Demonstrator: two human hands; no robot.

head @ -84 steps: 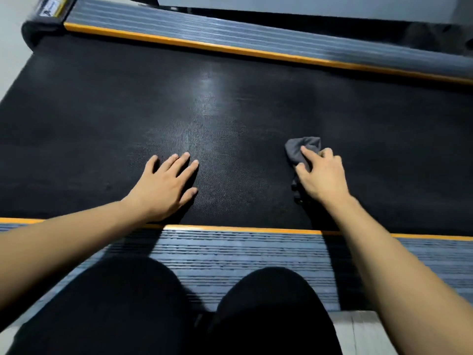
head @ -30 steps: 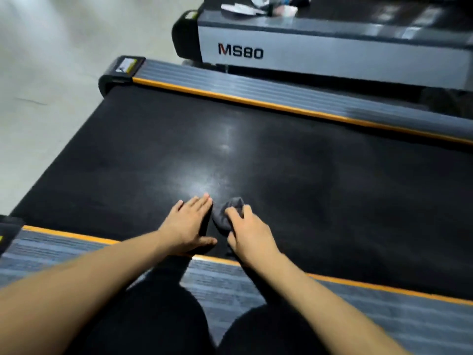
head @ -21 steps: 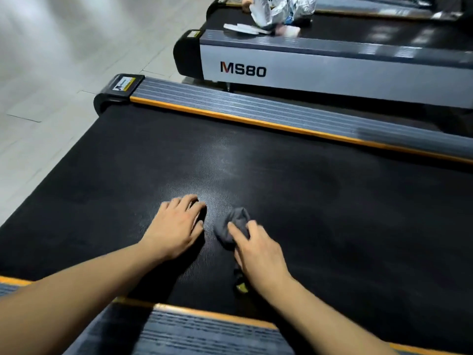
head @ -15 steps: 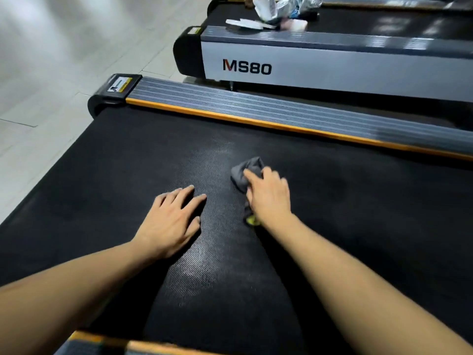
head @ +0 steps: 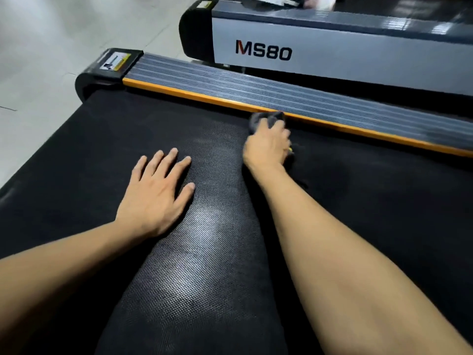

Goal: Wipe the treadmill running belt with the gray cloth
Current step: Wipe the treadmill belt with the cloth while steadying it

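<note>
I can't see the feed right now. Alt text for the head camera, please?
The right hand presses a crumpled gray cloth onto the black textured running belt, against the far orange-edged side rail. The left hand lies flat on the belt.

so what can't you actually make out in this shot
- Gray cloth: mostly hidden under the right hand in the head view; its fold and full extent unclear.
- Small yellow bit beside that hand: too small to identify.
- Sticker on the end cap: print too small and blurred.
- Items on the MS80 treadmill: cut off by the top edge.
- Running belt: near end cut off by the bottom edge; arms cover parts.
</note>
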